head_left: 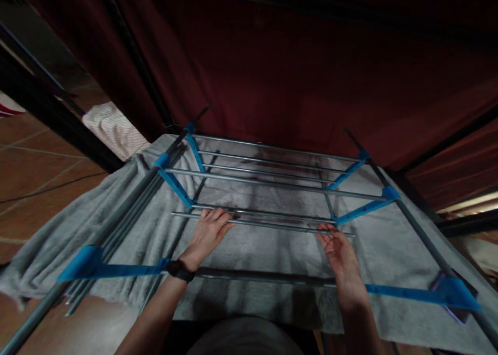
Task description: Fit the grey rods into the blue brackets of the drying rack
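Blanket (249,251) lies beneath the rack (272,183), beside red fabric (272,90).

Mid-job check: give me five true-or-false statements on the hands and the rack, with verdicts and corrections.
1. The right hand touches the loose metal tube. True.
2. The black watch is on the right wrist. False: it is on the left wrist.
3. Several thin tubes lie along the left side of the rack. True.
4. The rack's brackets are red. False: they are blue.
5. The blanket under the rack is grey. True.
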Action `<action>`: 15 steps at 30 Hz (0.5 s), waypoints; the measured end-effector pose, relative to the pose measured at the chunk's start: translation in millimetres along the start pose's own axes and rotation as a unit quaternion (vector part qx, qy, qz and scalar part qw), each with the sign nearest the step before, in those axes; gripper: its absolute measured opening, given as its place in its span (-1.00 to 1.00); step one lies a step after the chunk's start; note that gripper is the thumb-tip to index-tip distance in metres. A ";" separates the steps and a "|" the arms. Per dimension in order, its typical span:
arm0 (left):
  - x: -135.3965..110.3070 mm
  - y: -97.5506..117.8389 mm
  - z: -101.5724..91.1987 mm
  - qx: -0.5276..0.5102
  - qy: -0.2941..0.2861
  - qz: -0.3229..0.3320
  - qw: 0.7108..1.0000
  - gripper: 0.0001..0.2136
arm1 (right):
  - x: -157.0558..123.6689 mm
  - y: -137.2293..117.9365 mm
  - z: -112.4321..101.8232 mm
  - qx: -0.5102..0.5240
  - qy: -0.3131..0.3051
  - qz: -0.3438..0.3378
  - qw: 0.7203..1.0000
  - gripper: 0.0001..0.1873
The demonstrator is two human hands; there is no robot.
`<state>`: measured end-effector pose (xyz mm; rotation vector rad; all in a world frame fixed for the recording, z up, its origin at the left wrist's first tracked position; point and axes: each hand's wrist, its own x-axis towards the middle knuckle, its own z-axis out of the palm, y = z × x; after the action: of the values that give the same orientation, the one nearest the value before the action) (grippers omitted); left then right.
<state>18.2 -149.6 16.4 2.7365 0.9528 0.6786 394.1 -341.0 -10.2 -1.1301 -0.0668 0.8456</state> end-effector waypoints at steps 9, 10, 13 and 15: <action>5.6 6.7 -0.9 -0.002 -0.028 0.010 1.000 -0.68 | 13.4 1.4 -22.6 0.009 0.021 0.014 1.000 -0.76; 6.4 7.2 -0.8 0.004 -0.030 0.013 0.999 -0.67 | 14.2 1.5 -24.8 0.007 0.025 0.014 1.000 -0.76; 9.9 9.7 -1.4 0.009 -0.028 0.025 0.999 -0.66 | 14.5 2.0 -30.5 0.013 0.028 0.019 0.999 -0.75; 12.8 11.8 -1.8 0.009 -0.022 0.033 0.999 -0.66 | 13.7 2.5 -33.8 0.018 0.028 0.020 0.999 -0.75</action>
<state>32.6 -150.8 26.0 2.7979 0.8662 0.6217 417.4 -357.9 -32.6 -1.1229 0.0174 0.8467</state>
